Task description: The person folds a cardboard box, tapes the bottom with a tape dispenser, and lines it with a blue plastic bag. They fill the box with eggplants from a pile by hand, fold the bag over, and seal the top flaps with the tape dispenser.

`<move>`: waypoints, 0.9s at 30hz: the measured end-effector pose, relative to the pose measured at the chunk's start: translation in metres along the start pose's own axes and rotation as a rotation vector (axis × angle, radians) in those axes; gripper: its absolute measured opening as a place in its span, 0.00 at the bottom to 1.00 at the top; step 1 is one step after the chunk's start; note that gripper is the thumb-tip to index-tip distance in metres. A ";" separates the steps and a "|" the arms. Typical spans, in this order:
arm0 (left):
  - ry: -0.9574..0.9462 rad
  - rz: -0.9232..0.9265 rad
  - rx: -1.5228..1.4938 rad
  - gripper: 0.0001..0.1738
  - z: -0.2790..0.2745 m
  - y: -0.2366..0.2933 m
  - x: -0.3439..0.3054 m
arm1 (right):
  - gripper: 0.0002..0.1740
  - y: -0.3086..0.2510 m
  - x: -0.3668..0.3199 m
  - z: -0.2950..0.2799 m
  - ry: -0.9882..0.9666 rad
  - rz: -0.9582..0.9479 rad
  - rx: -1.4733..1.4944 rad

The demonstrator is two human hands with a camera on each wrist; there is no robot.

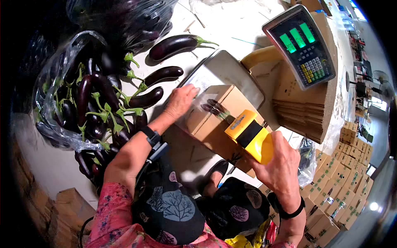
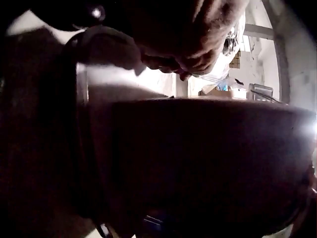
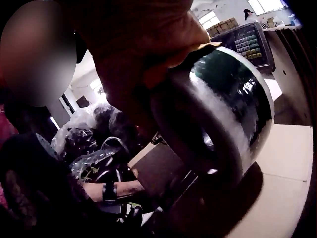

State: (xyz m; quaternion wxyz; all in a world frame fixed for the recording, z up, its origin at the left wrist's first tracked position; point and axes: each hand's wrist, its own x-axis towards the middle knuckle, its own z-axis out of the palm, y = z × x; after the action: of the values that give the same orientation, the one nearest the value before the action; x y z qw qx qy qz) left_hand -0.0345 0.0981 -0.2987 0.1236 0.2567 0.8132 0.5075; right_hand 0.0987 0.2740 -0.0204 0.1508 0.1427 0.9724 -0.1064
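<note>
A cardboard box (image 1: 223, 111) with an eggplant picture stands on the steel platform (image 1: 254, 84) of a weighing scale. Over its near end, my right hand (image 1: 279, 163) grips a yellow tape dispenser (image 1: 252, 136); its thick tape roll (image 3: 233, 114) fills much of the right wrist view. My left hand (image 1: 182, 101) is at the box's far left end, fingers bunched. From its fingertips a strip of clear tape (image 2: 210, 78) runs off above the dark box in the left wrist view.
Many eggplants (image 1: 97, 95) spill from a clear plastic bag at left, with loose ones (image 1: 163, 74) beside the scale. The scale display (image 1: 300, 45) stands at the back right beside stacked flat cardboard (image 1: 297, 105). Many packed boxes (image 1: 339, 182) are piled at right.
</note>
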 end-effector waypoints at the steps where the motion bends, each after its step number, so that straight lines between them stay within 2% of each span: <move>1: -0.035 -0.027 -0.063 0.16 0.006 0.003 -0.002 | 0.29 0.000 0.000 0.001 -0.008 -0.001 -0.011; 3: -0.089 -0.140 -0.048 0.15 0.014 0.005 -0.001 | 0.29 -0.001 0.000 -0.001 -0.020 -0.003 -0.038; 4: -0.059 0.007 -0.047 0.15 0.011 0.012 0.000 | 0.29 -0.001 0.000 -0.001 -0.020 0.005 -0.035; 5: -0.121 -0.059 -0.060 0.14 0.012 0.006 0.000 | 0.29 -0.001 0.000 0.000 -0.012 0.003 -0.028; 8: -0.233 -0.051 0.038 0.12 0.012 -0.002 0.001 | 0.28 -0.001 0.002 0.003 0.019 -0.003 0.004; 9: -0.268 -0.087 0.025 0.14 0.003 0.008 0.004 | 0.30 -0.001 0.002 0.003 0.002 -0.002 0.004; 13: -0.272 -0.059 -0.016 0.12 0.006 0.002 0.002 | 0.32 0.001 0.001 0.003 -0.031 0.010 -0.006; 17: -0.369 -0.166 0.188 0.07 0.016 -0.004 0.010 | 0.31 -0.002 -0.001 0.003 -0.014 0.014 -0.027; 18: -0.391 -0.087 0.251 0.09 0.012 -0.002 0.011 | 0.31 -0.001 -0.002 0.004 -0.005 0.009 -0.025; 21: -0.363 -0.043 0.421 0.14 0.007 0.004 0.021 | 0.31 0.001 -0.003 0.004 0.002 -0.016 -0.037; 23: -0.022 -0.139 -0.073 0.20 0.019 0.004 0.032 | 0.32 0.003 -0.004 0.005 0.000 -0.009 -0.034; 25: -0.075 -0.315 -0.678 0.27 0.016 0.039 0.042 | 0.32 0.000 -0.003 0.004 -0.001 0.005 -0.015; 27: -0.213 -0.066 -0.576 0.32 0.023 0.045 0.041 | 0.32 0.003 -0.002 0.007 0.018 -0.023 -0.002</move>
State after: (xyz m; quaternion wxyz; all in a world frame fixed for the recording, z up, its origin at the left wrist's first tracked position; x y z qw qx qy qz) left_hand -0.0450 0.1538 -0.2672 0.2921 0.2362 0.6262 0.6832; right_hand 0.1032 0.2749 -0.0265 0.1411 0.1322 0.9754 -0.1061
